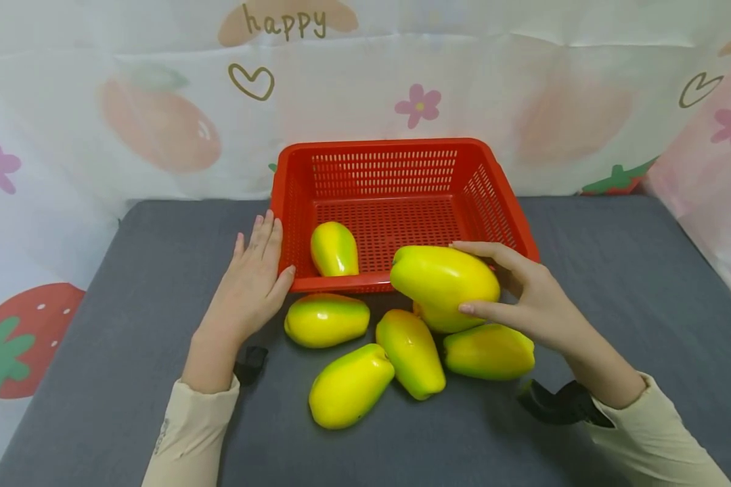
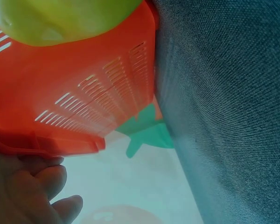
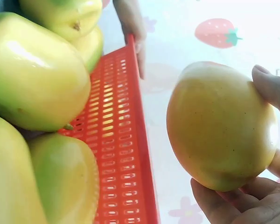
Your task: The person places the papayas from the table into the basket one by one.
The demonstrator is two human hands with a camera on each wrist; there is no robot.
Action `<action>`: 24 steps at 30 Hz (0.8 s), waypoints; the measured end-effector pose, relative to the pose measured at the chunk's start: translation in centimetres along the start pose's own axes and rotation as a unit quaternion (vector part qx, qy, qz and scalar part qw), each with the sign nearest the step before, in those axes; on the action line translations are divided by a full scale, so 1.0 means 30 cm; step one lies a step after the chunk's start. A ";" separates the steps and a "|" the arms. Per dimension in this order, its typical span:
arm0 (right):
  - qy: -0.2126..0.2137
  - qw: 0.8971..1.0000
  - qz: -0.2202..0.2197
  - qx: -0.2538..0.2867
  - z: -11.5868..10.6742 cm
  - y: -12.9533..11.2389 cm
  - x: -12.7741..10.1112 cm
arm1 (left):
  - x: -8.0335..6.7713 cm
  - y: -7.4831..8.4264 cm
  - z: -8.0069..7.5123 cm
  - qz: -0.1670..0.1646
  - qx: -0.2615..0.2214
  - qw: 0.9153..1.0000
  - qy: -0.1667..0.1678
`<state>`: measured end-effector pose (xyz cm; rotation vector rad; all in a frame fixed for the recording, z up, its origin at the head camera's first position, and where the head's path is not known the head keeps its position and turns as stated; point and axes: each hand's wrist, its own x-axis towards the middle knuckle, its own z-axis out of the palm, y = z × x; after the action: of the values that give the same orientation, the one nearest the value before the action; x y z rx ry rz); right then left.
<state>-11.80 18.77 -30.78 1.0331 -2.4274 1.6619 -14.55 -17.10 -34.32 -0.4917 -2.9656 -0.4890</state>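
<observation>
Papaya (image 1: 441, 284) between right hand (image 1: 533, 297) fingers

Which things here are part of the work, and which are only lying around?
Part of the work: held papaya in right hand; red basket touched by left hand; papaya inside it; four papayas on the cloth.
Lying around: printed backdrop.

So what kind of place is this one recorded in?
Probably a makeshift tabletop recording booth, not a real kitchen: a grey cloth-covered table, a cartoon fruit-and-flower printed backdrop draped around three sides, and just a red basket with glossy, likely fake, papayas.
</observation>
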 end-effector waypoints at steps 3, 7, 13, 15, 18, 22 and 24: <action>0.001 1.000 0.021 0.017 -0.002 0.002 0.027 | -0.002 0.000 0.001 0.000 -0.004 1.000 0.001; 0.003 0.998 0.056 0.013 -0.004 0.005 0.060 | -0.004 0.000 0.001 0.001 -0.007 1.000 0.000; 0.000 0.996 0.090 0.000 0.000 0.015 0.111 | -0.005 -0.003 0.002 0.001 -0.006 1.000 -0.001; 0.001 0.995 0.103 0.003 0.001 0.025 0.131 | -0.005 -0.003 0.002 0.001 -0.005 1.000 -0.001; 0.004 0.993 0.122 0.004 0.000 0.044 0.161 | -0.005 -0.003 0.002 0.001 -0.006 1.000 -0.001; 0.008 0.989 0.147 0.006 -0.001 0.064 0.195 | -0.003 -0.003 0.002 0.001 -0.008 1.000 -0.001; 0.005 0.988 0.155 0.007 0.000 0.073 0.210 | -0.002 -0.003 0.002 0.002 -0.009 1.000 -0.002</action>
<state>-17.87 16.06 -30.23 0.6708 -2.6854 1.7606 -14.52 -17.16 -34.42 -0.4995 -2.9654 -0.5147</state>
